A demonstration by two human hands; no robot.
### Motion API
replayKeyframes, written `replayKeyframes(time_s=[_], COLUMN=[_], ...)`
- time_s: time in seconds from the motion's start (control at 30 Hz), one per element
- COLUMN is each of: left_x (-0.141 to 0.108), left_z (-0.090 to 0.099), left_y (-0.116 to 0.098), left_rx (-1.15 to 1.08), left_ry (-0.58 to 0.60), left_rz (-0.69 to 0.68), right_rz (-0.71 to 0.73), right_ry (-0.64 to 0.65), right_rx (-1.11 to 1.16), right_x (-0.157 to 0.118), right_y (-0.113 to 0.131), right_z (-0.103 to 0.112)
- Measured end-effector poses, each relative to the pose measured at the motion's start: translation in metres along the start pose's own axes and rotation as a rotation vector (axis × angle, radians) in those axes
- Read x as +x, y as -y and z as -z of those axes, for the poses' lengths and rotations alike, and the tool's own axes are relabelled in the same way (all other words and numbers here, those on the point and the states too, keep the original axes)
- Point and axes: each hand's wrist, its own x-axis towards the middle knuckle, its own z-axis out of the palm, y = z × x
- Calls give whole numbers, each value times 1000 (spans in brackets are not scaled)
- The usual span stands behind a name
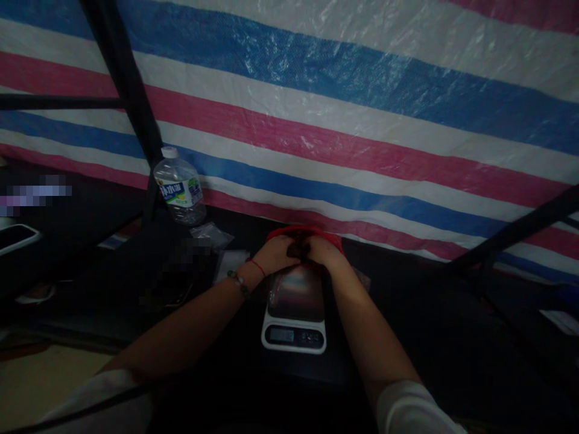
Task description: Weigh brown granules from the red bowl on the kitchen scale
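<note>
We see a dark clump (pixel 298 248) — details unclear — by red plastic (pixel 299 229), at the flat white scale's (pixel 296 310) far end.

Dim light leaves the counter (pixel 339 346) nearly black, its near part sunk in shadow. Broken glare glints on the far striped sheeting (pixel 316 129); a soft reflection crosses the scale (pixel 298 301). Blocky pixelation covers patches at left, and fine detail looks murky.
</note>
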Motion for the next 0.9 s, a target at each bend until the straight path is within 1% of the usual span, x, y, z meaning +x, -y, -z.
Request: replayKeyframes(time_s=[0.1, 0.2, 0.27, 0.37, 0.47, 0.57, 0.77, 0.83, 0.9], left_x=[0, 5, 10, 14, 14, 12, 13, 12, 9], left_z=[6, 9, 7, -2, -11, -15, -12, -9, -6], left_y=[-2, -6, -9, -10, -7, -3, 3, 5, 7], left_rx=[6, 5, -10, -37, -65, -115, -168, -176, -178], left_ry=[-78, -113, -95, -57, -38, -15, 19, 26, 8], left_rz=[-22, -102, -158, -210, -230, -240, -177, -191, -207], right_rz=[-2, 26, 47, 38, 17, 9, 11, 37, 45], right_ry=[-12, -21, -18, -8, -13, -26, -20, -25, -23], right_rx=[1, -42, -66, -87, -94, -90, -73, -72, -70], right_x=[0, 1, 1, 2, 2, 4, 7, 5, 4], right_y=[1, 2, 2, 1, -1, -3, -2, 0, 2], right_z=[2, 4, 4, 2, -1, -4, -7, -5, -3])
